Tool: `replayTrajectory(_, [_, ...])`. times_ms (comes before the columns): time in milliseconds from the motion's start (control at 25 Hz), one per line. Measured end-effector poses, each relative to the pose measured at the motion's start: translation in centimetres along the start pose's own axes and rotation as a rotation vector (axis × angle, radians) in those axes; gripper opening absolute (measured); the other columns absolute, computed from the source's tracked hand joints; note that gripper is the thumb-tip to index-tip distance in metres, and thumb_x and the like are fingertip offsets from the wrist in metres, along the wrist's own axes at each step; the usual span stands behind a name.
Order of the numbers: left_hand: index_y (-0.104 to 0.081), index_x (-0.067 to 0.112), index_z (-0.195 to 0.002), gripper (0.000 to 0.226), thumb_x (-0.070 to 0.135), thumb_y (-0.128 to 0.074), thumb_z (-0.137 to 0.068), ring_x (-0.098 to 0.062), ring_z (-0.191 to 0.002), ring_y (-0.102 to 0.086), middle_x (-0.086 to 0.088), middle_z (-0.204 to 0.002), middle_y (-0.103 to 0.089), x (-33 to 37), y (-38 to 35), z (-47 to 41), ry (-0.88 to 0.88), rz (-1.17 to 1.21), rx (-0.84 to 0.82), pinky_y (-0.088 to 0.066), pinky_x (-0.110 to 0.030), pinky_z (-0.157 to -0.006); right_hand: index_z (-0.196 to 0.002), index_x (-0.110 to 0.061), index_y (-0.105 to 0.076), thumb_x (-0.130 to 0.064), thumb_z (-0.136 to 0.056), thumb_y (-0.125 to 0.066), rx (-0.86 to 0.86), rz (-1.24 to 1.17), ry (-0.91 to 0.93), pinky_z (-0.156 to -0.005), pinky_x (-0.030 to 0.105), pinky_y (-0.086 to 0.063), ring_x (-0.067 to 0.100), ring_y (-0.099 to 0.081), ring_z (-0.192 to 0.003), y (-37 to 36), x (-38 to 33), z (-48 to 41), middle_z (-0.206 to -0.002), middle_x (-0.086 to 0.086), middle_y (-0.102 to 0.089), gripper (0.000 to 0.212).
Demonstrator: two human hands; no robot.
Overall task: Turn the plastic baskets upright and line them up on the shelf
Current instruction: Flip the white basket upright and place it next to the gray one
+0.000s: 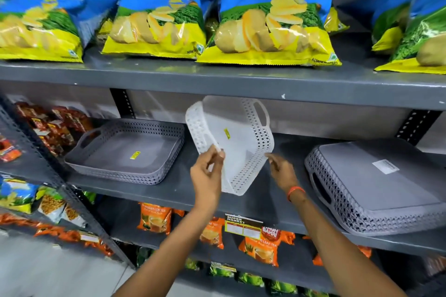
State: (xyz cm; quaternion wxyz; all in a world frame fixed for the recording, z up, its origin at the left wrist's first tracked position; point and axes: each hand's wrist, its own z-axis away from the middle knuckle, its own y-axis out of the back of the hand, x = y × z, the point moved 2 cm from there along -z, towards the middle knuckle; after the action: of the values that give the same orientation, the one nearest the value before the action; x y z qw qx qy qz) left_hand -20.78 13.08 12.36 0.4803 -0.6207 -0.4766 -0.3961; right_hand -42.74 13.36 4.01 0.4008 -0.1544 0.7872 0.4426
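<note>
A white perforated basket point(235, 142) is tilted on edge above the middle grey shelf point(265, 198), its open side facing me. My left hand point(207, 173) pinches its lower left rim. My right hand point(282, 171) touches its lower right corner with the fingertips. To the left, a grey basket point(125, 152) sits upright on the shelf with a yellow sticker inside. To the right, another grey basket point(376, 188) lies upside down, bottom up, with a white label on it.
Blue and yellow chip bags point(275, 14) fill the shelf above. Orange tea packets point(260, 248) and a price tag point(242, 224) are below. A side rack point(36, 152) of snack packets stands at the left. The upper shelf edge point(241, 84) hangs just over the white basket.
</note>
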Motion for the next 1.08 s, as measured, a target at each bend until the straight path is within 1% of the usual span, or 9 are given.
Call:
replayTrajectory(120, [-0.061, -0.002, -0.109, 0.021, 0.000, -0.056, -0.089, -0.017, -0.083, -0.062, -0.010, -0.089, -0.068, -1.7, 2.1, -3.3, 0.194, 0.101, 0.101, -0.052, -0.032, -0.081, -0.115, 0.000, -0.060, 0.010, -0.085, -0.045, -0.254, 0.248, 0.190, -0.107, 0.038, -0.036, 0.033, -0.054, -0.120, -1.4, -0.1, 0.5, -0.127, 0.020, -0.059, 0.035])
replayTrajectory(280, [-0.056, 0.012, -0.076, 0.027, -0.004, -0.044, -0.094, -0.006, -0.053, -0.060, -0.002, -0.068, -0.060, -4.3, 3.8, -6.2, 0.393, 0.075, 0.105, -0.055, -0.014, -0.050, -0.096, -0.002, -0.067, -0.009, -0.081, -0.051, -0.135, 0.445, 0.320, -0.098, 0.045, -0.047, 0.036, -0.065, -0.099, -1.2, 0.4, 0.7, -0.101, 0.019, -0.071, 0.023])
replayTrajectory(400, [-0.053, 0.011, -0.069, 0.034, -0.007, -0.040, -0.094, -0.013, -0.063, -0.052, -0.004, -0.070, -0.054, -6.2, 3.9, -8.0, 0.428, -0.044, 0.065, -0.055, -0.018, -0.058, -0.093, -0.001, -0.068, -0.009, -0.079, -0.055, -0.084, 0.491, 0.342, -0.085, 0.049, -0.054, 0.036, -0.069, -0.091, -1.0, 0.9, 1.1, -0.096, 0.020, -0.073, 0.021])
replayTrajectory(480, [-0.051, 0.012, -0.064, 0.034, -0.008, -0.044, -0.091, -0.017, -0.068, -0.050, -0.006, -0.071, -0.053, -7.2, 3.8, -9.2, 0.425, -0.203, 0.021, -0.047, -0.029, -0.071, -0.103, 0.003, -0.065, -0.003, -0.081, -0.059, -0.084, 0.517, 0.357, -0.090, 0.051, -0.050, 0.037, -0.066, -0.101, -1.2, 0.3, 0.9, -0.107, 0.022, -0.070, 0.023])
replayTrajectory(600, [-0.048, 0.007, -0.066, 0.025, -0.003, -0.049, -0.088, -0.019, -0.079, -0.043, -0.011, -0.074, -0.051, -8.0, 4.1, -10.1, 0.433, -0.487, -0.016, -0.035, -0.032, -0.070, -0.120, 0.004, -0.056, 0.000, -0.088, -0.054, -0.126, 0.514, 0.335, -0.106, 0.044, -0.038, 0.036, -0.053, -0.121, -1.2, -0.8, 0.2, -0.126, 0.022, -0.060, 0.032])
replayTrajectory(680, [-0.055, -0.002, -0.089, 0.007, 0.004, -0.052, -0.090, -0.027, -0.092, -0.054, -0.019, -0.096, -0.059, -7.8, 4.2, -9.9, 0.377, -0.711, -0.042, -0.042, -0.035, -0.078, -0.124, 0.003, -0.053, -0.001, -0.091, -0.050, -0.140, 0.514, 0.336, -0.109, 0.040, -0.035, 0.034, -0.050, -0.124, -1.3, -1.2, 0.1, -0.131, 0.020, -0.057, 0.033])
replayTrajectory(800, [-0.034, 0.001, -0.138, 0.054, 0.027, -0.050, -0.094, -0.036, -0.139, -0.027, -0.019, -0.151, -0.029, -7.2, 1.8, -7.6, 0.110, -1.146, -0.314, -0.024, -0.042, -0.117, -0.126, 0.002, -0.050, 0.002, -0.090, -0.048, -0.186, 0.531, 0.342, -0.111, 0.038, -0.033, 0.033, -0.047, -0.127, -0.8, -1.1, -0.5, -0.134, 0.020, -0.054, 0.037])
replayTrajectory(920, [-0.049, 0.010, -0.130, 0.042, 0.031, -0.051, -0.093, -0.035, -0.128, -0.046, -0.022, -0.134, -0.055, -7.5, -1.7, -3.8, -0.055, -1.282, -0.690, -0.029, -0.041, -0.114, -0.133, -0.001, -0.043, 0.010, -0.085, -0.045, -0.264, 0.616, 0.274, -0.113, 0.036, -0.029, 0.031, -0.039, -0.133, 0.5, -0.5, -2.3, -0.141, 0.019, -0.045, 0.049])
replayTrajectory(1080, [-0.060, 0.014, -0.109, 0.025, 0.005, -0.047, -0.089, -0.040, -0.107, -0.060, -0.021, -0.111, -0.067, -7.8, -0.4, -3.8, -0.147, -1.428, -0.745, -0.052, -0.044, -0.086, -0.125, -0.002, -0.052, 0.023, -0.068, -0.049, -0.308, 0.664, 0.248, -0.110, 0.037, -0.034, 0.033, -0.045, -0.126, 1.6, -0.2, -2.6, -0.131, 0.020, -0.055, 0.062])
